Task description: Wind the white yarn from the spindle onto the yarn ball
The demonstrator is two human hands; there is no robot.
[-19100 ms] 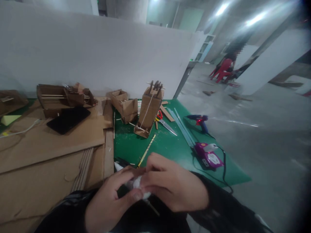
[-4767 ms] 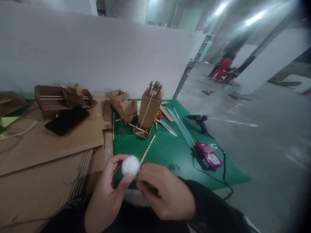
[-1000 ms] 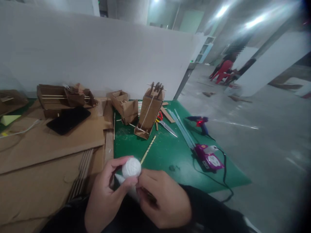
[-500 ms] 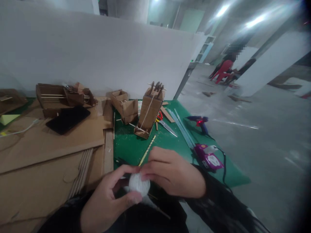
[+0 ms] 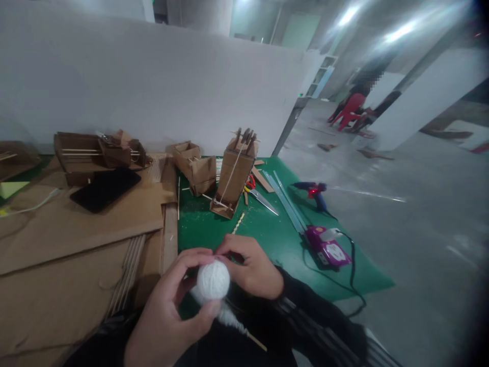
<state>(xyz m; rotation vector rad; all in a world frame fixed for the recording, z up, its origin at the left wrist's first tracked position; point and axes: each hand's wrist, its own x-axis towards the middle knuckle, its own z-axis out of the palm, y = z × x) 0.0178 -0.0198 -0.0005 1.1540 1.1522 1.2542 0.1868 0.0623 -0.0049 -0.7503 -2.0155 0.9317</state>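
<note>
A round ball of white yarn is gripped between the thumb and fingers of my left hand. My right hand touches the ball's upper right side, its fingers curled together; any strand between them is too small to make out. Below the ball, white yarn is wound on a thin wooden stick over my dark clothing. Beyond my hands, a twisted yellow stick lies on the green table, partly hidden by my right hand.
The green table holds a tall cardboard structure, scissors, a glue gun and a purple power strip. Cardboard sheets and a black phone lie left. A person sits on a red chair far off.
My right hand has shifted left and slightly down from over the ball, uncovering more of it. The ball has moved slightly left and up in my left hand.
</note>
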